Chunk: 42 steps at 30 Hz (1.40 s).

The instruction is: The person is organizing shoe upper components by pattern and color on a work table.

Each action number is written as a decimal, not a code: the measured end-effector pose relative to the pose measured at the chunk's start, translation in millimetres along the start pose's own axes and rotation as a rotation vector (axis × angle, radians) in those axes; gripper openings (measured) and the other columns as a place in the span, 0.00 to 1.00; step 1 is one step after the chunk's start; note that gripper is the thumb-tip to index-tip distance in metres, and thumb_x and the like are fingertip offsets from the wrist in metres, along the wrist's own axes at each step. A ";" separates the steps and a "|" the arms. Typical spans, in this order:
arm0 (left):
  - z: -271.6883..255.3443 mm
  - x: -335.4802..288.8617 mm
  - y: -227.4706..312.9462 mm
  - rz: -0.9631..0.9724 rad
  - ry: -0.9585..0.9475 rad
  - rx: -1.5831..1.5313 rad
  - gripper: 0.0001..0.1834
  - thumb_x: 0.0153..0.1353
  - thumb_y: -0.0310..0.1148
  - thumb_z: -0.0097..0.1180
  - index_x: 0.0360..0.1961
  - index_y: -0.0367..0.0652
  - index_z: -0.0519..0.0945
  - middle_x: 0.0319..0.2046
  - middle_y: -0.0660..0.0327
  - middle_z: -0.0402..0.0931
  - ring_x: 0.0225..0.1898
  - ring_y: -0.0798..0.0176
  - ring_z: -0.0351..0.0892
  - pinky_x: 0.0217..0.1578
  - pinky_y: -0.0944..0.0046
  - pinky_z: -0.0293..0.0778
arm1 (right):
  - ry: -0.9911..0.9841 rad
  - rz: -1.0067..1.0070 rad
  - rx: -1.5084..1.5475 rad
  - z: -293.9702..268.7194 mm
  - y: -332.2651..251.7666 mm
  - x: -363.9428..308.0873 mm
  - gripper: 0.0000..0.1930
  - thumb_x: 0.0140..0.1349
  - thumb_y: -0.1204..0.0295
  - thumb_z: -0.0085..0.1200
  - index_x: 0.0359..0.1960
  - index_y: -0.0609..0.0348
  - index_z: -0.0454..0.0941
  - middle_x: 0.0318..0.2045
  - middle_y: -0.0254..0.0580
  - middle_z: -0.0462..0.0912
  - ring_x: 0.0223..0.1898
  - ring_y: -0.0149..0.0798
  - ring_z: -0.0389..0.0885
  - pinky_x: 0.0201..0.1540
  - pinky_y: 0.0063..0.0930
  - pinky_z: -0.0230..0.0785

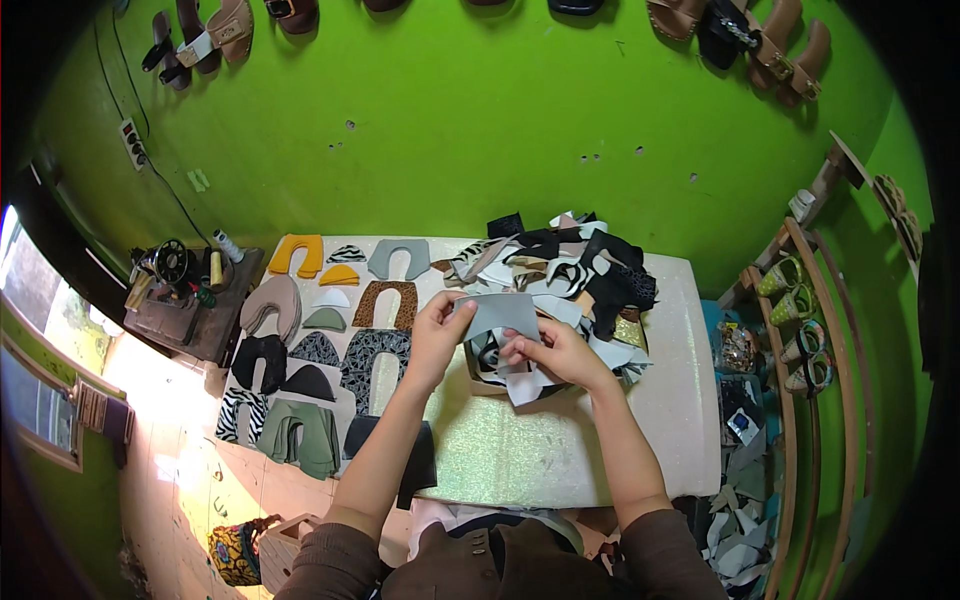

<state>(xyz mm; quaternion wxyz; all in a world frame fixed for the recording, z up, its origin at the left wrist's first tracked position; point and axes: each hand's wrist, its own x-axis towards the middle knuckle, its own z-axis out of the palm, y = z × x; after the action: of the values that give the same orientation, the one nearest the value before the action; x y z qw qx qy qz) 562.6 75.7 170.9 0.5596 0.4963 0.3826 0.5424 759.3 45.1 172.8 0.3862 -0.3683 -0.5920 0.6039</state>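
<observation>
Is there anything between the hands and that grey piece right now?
Nothing visible. Both the left hand and the right hand already grip the grey piece directly, holding it above the pile of cut pieces on the table.

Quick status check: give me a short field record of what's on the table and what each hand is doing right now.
left hand: left hand pinches the left edge of a grey cut piece
right hand: right hand grips the same piece's lower edge
under hands: mixed pile of cut pieces, black, white and patterned
sorted area: shaped pieces in rows at left, such as a yellow piece and a leopard-print piece
surface: glittery table
</observation>
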 end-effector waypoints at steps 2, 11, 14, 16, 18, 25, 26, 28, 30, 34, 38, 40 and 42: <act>-19.0 1.7 -0.3 -0.004 0.025 0.105 0.08 0.60 0.30 0.53 0.37 0.37 0.73 0.28 0.68 0.72 0.29 0.80 0.68 0.30 0.78 0.64 | -0.013 0.043 -0.011 1.4 -1.1 8.3 0.15 0.60 0.78 0.47 0.48 0.70 0.68 0.38 0.44 0.79 0.37 0.30 0.78 0.43 0.22 0.70; -84.0 30.3 5.7 -0.037 0.112 -0.128 0.08 0.62 0.30 0.50 0.38 0.36 0.72 0.30 0.66 0.74 0.31 0.77 0.70 0.34 0.77 0.66 | -0.390 0.132 -0.273 -2.8 -47.5 74.2 0.13 0.56 0.79 0.48 0.44 0.70 0.73 0.37 0.42 0.81 0.39 0.30 0.79 0.47 0.23 0.69; -111.4 53.0 11.0 -0.070 0.122 -0.187 0.08 0.62 0.31 0.49 0.39 0.37 0.71 0.31 0.64 0.75 0.31 0.75 0.72 0.34 0.76 0.68 | -0.309 0.220 -0.448 -4.9 -72.7 125.8 0.12 0.58 0.74 0.51 0.42 0.67 0.76 0.31 0.38 0.82 0.33 0.26 0.78 0.34 0.18 0.69; -129.9 73.6 11.4 -0.120 0.175 -0.216 0.06 0.62 0.30 0.49 0.38 0.40 0.71 0.29 0.67 0.73 0.29 0.75 0.72 0.29 0.75 0.69 | -0.152 0.273 -0.352 -7.7 -65.8 165.9 0.12 0.60 0.69 0.51 0.40 0.64 0.77 0.28 0.35 0.82 0.30 0.22 0.76 0.28 0.16 0.65; -156.9 96.6 -1.7 -0.108 0.168 -0.216 0.05 0.62 0.30 0.49 0.37 0.41 0.70 0.28 0.67 0.72 0.27 0.76 0.72 0.26 0.76 0.68 | -0.053 0.269 -0.312 -2.6 -42.6 204.7 0.13 0.61 0.65 0.51 0.42 0.61 0.76 0.30 0.34 0.82 0.28 0.21 0.75 0.28 0.16 0.65; -231.6 143.9 -70.3 -0.386 0.185 -0.171 0.07 0.60 0.30 0.51 0.37 0.39 0.69 0.28 0.64 0.70 0.26 0.71 0.72 0.28 0.74 0.73 | 0.214 0.443 0.324 21.6 51.0 278.0 0.16 0.56 0.69 0.56 0.45 0.61 0.71 0.26 0.31 0.73 0.22 0.21 0.71 0.22 0.12 0.69; -240.3 147.9 -78.1 -0.391 0.185 -0.170 0.07 0.60 0.30 0.51 0.37 0.39 0.69 0.28 0.64 0.70 0.26 0.71 0.72 0.28 0.74 0.73 | 0.197 0.484 0.369 24.6 60.9 280.5 0.18 0.56 0.72 0.56 0.48 0.62 0.69 0.30 0.35 0.75 0.24 0.24 0.73 0.25 0.13 0.72; -254.7 156.5 -94.2 -0.405 0.205 -0.091 0.08 0.60 0.30 0.52 0.37 0.38 0.70 0.28 0.64 0.70 0.27 0.70 0.73 0.29 0.73 0.74 | 0.369 0.483 0.427 32.0 100.1 292.8 0.17 0.58 0.75 0.52 0.50 0.64 0.68 0.34 0.38 0.76 0.24 0.27 0.74 0.27 0.15 0.73; -270.8 168.0 -111.8 -0.418 0.213 -0.074 0.08 0.60 0.29 0.52 0.37 0.37 0.70 0.28 0.62 0.71 0.28 0.68 0.75 0.30 0.72 0.75 | 0.432 0.479 0.450 44.2 116.1 303.9 0.17 0.58 0.77 0.50 0.51 0.63 0.68 0.34 0.39 0.76 0.26 0.28 0.74 0.28 0.16 0.73; -282.3 196.3 -141.2 -0.436 0.148 0.003 0.13 0.61 0.28 0.48 0.42 0.29 0.67 0.34 0.53 0.72 0.36 0.56 0.80 0.36 0.66 0.78 | 0.603 0.404 0.440 40.6 160.8 316.1 0.18 0.59 0.81 0.44 0.52 0.62 0.68 0.37 0.38 0.77 0.31 0.29 0.74 0.31 0.18 0.69; -283.1 215.2 -158.4 -0.440 0.142 -0.023 0.11 0.61 0.28 0.48 0.41 0.30 0.68 0.33 0.53 0.73 0.35 0.57 0.80 0.35 0.69 0.79 | 0.723 0.347 0.512 44.7 183.5 327.0 0.18 0.59 0.81 0.43 0.52 0.61 0.67 0.38 0.37 0.76 0.33 0.27 0.73 0.31 0.17 0.66; -285.5 222.4 -164.3 -0.433 0.146 -0.023 0.10 0.61 0.28 0.48 0.39 0.31 0.69 0.32 0.54 0.74 0.35 0.58 0.80 0.35 0.70 0.79 | 0.728 0.344 0.528 47.9 184.5 333.1 0.18 0.59 0.82 0.42 0.53 0.61 0.67 0.40 0.37 0.76 0.34 0.27 0.73 0.34 0.18 0.67; -288.0 227.0 -168.6 -0.434 0.140 -0.012 0.11 0.62 0.29 0.48 0.41 0.32 0.69 0.33 0.54 0.74 0.33 0.61 0.80 0.31 0.71 0.78 | 0.770 0.276 0.629 51.9 184.9 338.4 0.19 0.59 0.83 0.40 0.54 0.62 0.66 0.42 0.40 0.75 0.35 0.28 0.73 0.37 0.19 0.68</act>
<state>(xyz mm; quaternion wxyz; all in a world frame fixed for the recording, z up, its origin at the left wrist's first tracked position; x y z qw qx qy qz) 349.5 353.8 -29.5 0.6383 0.3600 0.5151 0.4446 561.1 328.0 -6.3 0.5850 -0.5047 -0.1424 0.6187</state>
